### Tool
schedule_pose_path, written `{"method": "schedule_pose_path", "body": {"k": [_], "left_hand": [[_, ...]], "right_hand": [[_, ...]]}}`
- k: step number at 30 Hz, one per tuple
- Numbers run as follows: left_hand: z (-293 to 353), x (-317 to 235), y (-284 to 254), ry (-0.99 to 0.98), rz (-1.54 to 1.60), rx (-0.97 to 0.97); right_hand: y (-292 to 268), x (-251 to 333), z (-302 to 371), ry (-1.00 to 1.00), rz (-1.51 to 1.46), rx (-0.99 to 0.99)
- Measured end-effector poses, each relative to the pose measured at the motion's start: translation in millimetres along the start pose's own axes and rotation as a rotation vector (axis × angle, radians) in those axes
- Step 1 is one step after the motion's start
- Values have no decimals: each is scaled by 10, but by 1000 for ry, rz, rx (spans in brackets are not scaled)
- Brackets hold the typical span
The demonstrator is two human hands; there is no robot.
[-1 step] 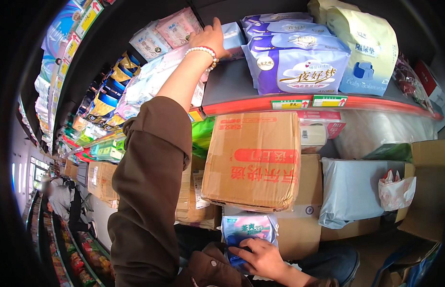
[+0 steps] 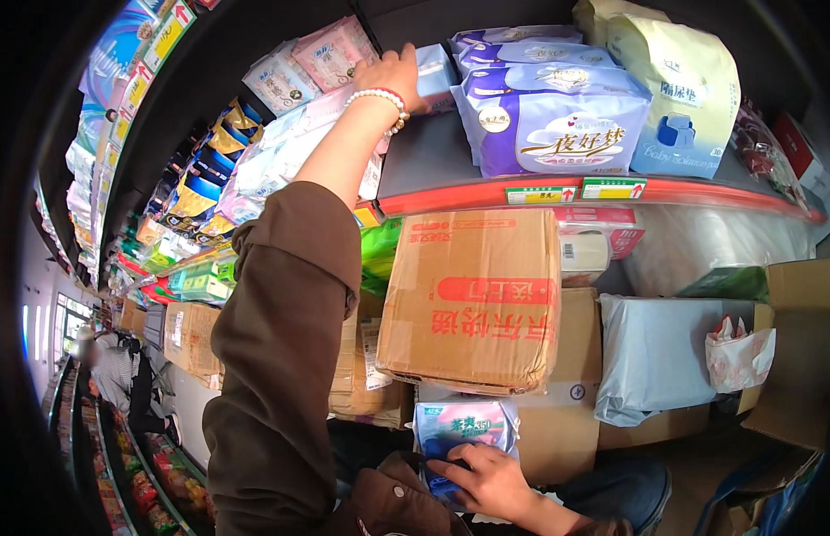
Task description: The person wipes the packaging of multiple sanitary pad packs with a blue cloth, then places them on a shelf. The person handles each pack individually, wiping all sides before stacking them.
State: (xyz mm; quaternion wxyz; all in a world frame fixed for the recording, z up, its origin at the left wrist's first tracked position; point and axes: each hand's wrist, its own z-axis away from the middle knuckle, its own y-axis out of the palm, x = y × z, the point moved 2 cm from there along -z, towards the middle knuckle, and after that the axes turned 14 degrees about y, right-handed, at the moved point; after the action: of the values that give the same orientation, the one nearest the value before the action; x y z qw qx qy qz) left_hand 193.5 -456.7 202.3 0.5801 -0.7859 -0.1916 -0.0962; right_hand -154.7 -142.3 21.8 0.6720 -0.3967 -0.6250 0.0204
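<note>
My left hand (image 2: pixel 391 82), with a beaded bracelet on its wrist, reaches onto the shelf. Its fingers are apart and lie over the far end of a row of pale pink and white packs (image 2: pixel 285 147). Right beside its thumb side stands a light-blue pack (image 2: pixel 435 70); whether they touch is hard to make out. Low in front of my body, my right hand (image 2: pixel 486 482) holds a blue and pink pack of sanitary pads (image 2: pixel 468 424), fingers curled over its face. Purple packs of pads (image 2: pixel 558 121) stand right of the light-blue pack.
Under the red shelf edge (image 2: pixel 468 192) sits a taped cardboard box (image 2: pixel 468 304). To its right are a grey plastic-wrapped parcel (image 2: pixel 656 357) and an open carton (image 2: pixel 799 357). A pale yellow-green pack (image 2: pixel 687 107) stands at the shelf's right. Another person (image 2: pixel 120 375) is in the aisle.
My left hand's raised finger has come down slightly, and the hand has dipped a little on the shelf. My right hand and its pack have stayed put.
</note>
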Motion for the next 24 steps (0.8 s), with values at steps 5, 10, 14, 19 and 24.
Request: {"method": "schedule_pose_path", "body": {"k": [5, 10, 14, 19, 24], "left_hand": [[199, -128, -62, 93, -124, -200], [355, -39, -346, 16, 22, -375], [758, 175, -800, 60, 285, -564], [1904, -111, -1384, 40, 898, -715], [3423, -506, -1522, -361, 1848, -430]], "right_hand": [[-8, 27, 14, 4, 22, -26], [26, 24, 44, -29, 23, -35], [-33, 113, 66, -47, 45, -42], [20, 57, 87, -91, 116, -92], [-91, 142, 108, -62, -51, -168]]}}
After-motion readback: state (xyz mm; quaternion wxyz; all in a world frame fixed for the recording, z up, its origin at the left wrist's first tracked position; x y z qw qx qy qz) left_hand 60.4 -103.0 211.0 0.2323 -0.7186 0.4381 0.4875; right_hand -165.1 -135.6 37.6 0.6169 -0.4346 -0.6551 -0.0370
